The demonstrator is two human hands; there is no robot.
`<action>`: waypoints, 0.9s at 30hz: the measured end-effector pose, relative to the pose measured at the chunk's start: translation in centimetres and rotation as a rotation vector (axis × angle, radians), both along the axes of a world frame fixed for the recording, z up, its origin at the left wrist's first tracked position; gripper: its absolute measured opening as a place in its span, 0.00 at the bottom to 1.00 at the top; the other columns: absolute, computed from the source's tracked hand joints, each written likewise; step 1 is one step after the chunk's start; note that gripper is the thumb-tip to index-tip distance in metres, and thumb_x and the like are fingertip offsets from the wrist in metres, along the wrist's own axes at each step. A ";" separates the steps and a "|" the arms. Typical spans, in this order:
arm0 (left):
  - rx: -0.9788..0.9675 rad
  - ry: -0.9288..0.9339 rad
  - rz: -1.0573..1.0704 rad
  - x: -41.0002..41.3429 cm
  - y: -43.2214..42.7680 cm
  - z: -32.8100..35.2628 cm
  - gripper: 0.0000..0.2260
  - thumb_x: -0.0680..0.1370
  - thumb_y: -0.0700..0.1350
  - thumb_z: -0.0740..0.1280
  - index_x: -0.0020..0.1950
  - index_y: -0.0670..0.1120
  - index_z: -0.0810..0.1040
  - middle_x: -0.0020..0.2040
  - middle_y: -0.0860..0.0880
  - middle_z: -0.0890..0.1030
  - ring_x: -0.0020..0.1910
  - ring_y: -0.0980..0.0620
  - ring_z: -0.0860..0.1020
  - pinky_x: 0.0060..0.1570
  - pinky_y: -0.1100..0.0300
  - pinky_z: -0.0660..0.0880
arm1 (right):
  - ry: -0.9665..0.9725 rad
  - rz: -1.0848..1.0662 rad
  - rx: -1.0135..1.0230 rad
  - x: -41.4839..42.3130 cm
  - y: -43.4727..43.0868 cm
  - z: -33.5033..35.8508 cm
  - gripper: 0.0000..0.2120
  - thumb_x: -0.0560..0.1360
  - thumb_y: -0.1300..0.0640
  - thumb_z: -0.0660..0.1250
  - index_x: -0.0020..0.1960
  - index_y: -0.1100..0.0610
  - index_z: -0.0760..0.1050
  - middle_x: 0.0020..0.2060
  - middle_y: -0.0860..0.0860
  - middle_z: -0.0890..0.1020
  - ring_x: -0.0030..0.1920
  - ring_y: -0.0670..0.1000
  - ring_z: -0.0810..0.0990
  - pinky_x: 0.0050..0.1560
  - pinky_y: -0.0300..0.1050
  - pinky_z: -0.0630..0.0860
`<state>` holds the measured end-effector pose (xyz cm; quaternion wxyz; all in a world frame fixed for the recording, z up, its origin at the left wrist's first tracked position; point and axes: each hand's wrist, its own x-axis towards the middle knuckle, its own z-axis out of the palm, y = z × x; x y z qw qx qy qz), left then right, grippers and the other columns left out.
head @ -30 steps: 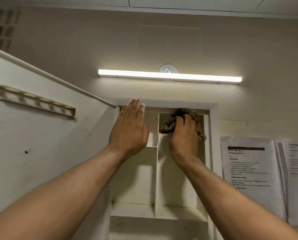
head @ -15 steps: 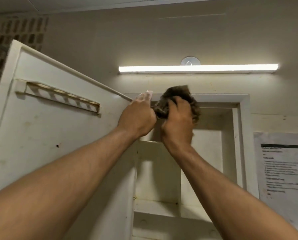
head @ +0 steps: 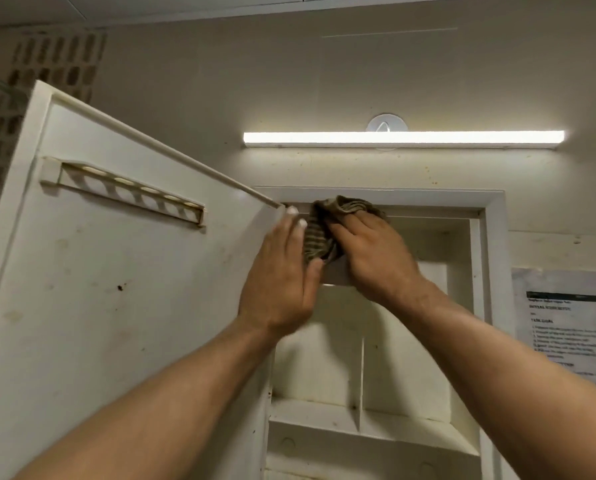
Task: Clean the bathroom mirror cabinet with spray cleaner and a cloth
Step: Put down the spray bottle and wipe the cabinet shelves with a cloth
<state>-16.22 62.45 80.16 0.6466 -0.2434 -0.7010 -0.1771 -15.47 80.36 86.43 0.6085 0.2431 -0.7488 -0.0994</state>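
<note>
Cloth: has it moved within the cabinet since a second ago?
Yes. The cloth has gone from the right compartment's top to the upper left corner of the cabinet frame, beside the door.

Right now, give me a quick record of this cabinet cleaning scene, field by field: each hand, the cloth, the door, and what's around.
right hand: pressing the cloth against the cabinet's top inner edge
left hand: flat by the door's top corner, next to the cloth
cloth: brownish, bunched
cabinet door: swung open to the left, spotted
shelves: nothing seen on them
light bar: lit, above cabinet
spray cleaner: not in view
</note>
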 end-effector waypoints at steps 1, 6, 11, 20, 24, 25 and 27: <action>-0.062 -0.038 0.016 -0.4 0.4 -1.5 0.28 0.84 0.57 0.53 0.81 0.42 0.61 0.81 0.43 0.61 0.81 0.47 0.58 0.79 0.59 0.51 | 0.004 0.005 -0.062 0.3 0.7 -0.3 0.26 0.78 0.57 0.61 0.76 0.55 0.70 0.71 0.53 0.75 0.70 0.57 0.72 0.70 0.53 0.69; -0.268 -0.256 0.182 -1.4 1.5 -4.1 0.32 0.83 0.62 0.49 0.80 0.43 0.63 0.76 0.42 0.69 0.74 0.44 0.67 0.78 0.52 0.59 | -0.055 0.033 -0.218 0.8 -1.9 -0.5 0.27 0.76 0.58 0.64 0.75 0.54 0.70 0.68 0.52 0.78 0.69 0.57 0.73 0.67 0.54 0.73; -0.226 -0.290 0.193 -0.9 2.1 -3.2 0.27 0.80 0.59 0.50 0.69 0.47 0.75 0.62 0.45 0.79 0.59 0.48 0.74 0.66 0.53 0.69 | -0.225 -0.016 0.091 -0.2 -5.0 0.4 0.26 0.80 0.53 0.59 0.78 0.54 0.65 0.75 0.54 0.71 0.74 0.57 0.67 0.78 0.52 0.59; -0.181 -0.277 0.217 -0.9 2.3 -3.1 0.19 0.82 0.52 0.59 0.67 0.42 0.78 0.61 0.45 0.82 0.59 0.46 0.78 0.66 0.52 0.70 | -0.045 -0.159 -0.247 3.4 5.7 -1.6 0.19 0.80 0.55 0.56 0.69 0.56 0.72 0.64 0.56 0.80 0.64 0.58 0.76 0.74 0.56 0.65; -0.166 -0.304 0.227 -0.5 2.5 -3.1 0.20 0.83 0.54 0.59 0.67 0.42 0.78 0.62 0.45 0.82 0.60 0.46 0.78 0.67 0.52 0.70 | -0.038 -0.282 -0.501 4.4 8.4 -1.5 0.21 0.78 0.63 0.59 0.70 0.62 0.71 0.62 0.61 0.79 0.61 0.63 0.77 0.70 0.59 0.70; -0.162 -0.297 0.223 -0.4 2.6 -3.1 0.20 0.83 0.54 0.59 0.66 0.42 0.78 0.61 0.45 0.82 0.59 0.46 0.78 0.66 0.52 0.71 | -0.034 -0.264 -0.535 4.4 7.9 -1.2 0.20 0.79 0.63 0.58 0.71 0.62 0.70 0.62 0.61 0.79 0.62 0.63 0.77 0.69 0.59 0.71; -0.152 -0.283 0.210 -0.2 2.7 -3.2 0.20 0.82 0.53 0.60 0.64 0.42 0.79 0.59 0.45 0.83 0.57 0.46 0.79 0.64 0.52 0.72 | -0.031 -0.183 -0.524 4.2 6.2 -1.1 0.19 0.80 0.61 0.56 0.70 0.60 0.71 0.63 0.59 0.78 0.63 0.61 0.76 0.66 0.58 0.73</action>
